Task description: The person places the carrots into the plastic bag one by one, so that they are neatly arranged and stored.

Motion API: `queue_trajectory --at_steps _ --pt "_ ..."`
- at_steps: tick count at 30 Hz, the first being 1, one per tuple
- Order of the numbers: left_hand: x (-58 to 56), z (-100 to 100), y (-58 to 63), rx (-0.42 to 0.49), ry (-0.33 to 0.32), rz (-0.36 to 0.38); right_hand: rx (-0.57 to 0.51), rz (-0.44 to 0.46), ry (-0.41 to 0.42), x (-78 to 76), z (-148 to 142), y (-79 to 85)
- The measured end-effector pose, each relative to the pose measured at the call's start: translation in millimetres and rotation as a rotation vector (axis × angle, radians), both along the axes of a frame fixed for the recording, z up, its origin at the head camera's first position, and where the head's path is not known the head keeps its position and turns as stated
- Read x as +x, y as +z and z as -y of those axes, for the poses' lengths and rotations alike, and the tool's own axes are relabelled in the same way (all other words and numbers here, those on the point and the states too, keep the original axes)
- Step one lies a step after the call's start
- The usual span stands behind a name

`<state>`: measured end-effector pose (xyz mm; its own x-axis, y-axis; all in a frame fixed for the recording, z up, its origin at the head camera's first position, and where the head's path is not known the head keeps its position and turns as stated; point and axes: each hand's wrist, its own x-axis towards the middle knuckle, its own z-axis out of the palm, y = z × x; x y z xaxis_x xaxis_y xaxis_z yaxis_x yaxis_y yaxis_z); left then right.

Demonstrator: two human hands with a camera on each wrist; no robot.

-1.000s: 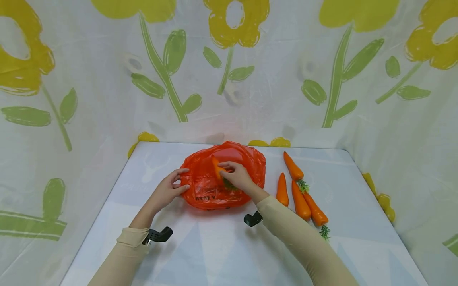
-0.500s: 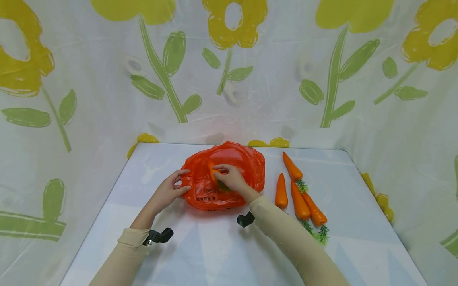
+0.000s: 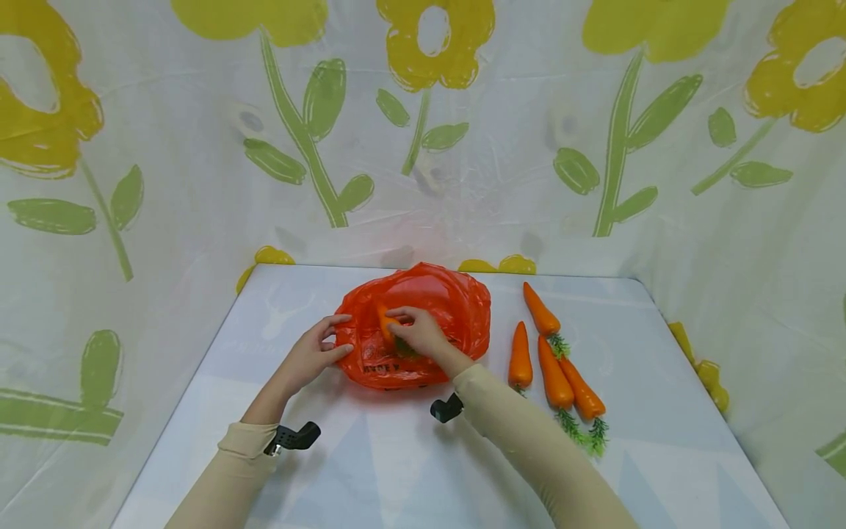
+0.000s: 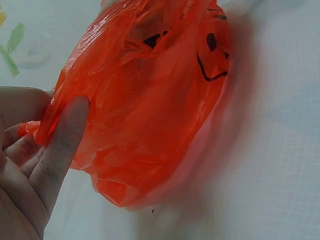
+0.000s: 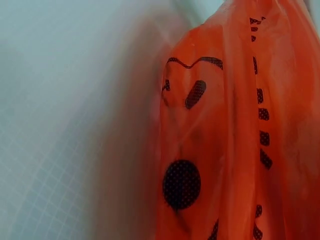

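A red plastic bag (image 3: 456, 294) with black print lies opened out on the table. My left hand (image 3: 311, 353) grips its left edge; in the left wrist view the thumb and fingers pinch the thin film (image 4: 140, 120). Inside the bag's mouth, my right hand (image 3: 419, 332) holds an orange carrot (image 3: 385, 323), tip pointing away and green top partly hidden under the hand. The right wrist view shows only the bag's printed side (image 5: 200, 130); the right hand is hidden there.
Right of the bag lie several more carrots with green tops: one far carrot (image 3: 540, 310), one nearer the bag (image 3: 520, 356), and two side by side, the left carrot (image 3: 556, 373) and the right carrot (image 3: 583, 389). A flowered curtain (image 3: 502, 184) surrounds the white table (image 3: 370, 470).
My right hand has moved left inside the bag's mouth, carrying the carrot toward the bag's left side. The left hand stays on the bag's edge.
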<state>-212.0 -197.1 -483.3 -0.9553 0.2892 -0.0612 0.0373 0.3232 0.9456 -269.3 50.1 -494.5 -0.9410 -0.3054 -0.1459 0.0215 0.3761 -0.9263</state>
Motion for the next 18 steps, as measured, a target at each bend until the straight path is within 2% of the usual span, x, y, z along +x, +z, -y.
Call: queue_trajectory --at_steps 9,18 --pt "0.6 0.2 -0.3 -0.009 0.004 0.005 0.029 0.004 -0.001 0.1 8.4 -1.3" --pt "1.7 -0.2 0.2 -0.009 0.002 0.003 0.019 0.01 0.064 1.4 15.7 -4.4"
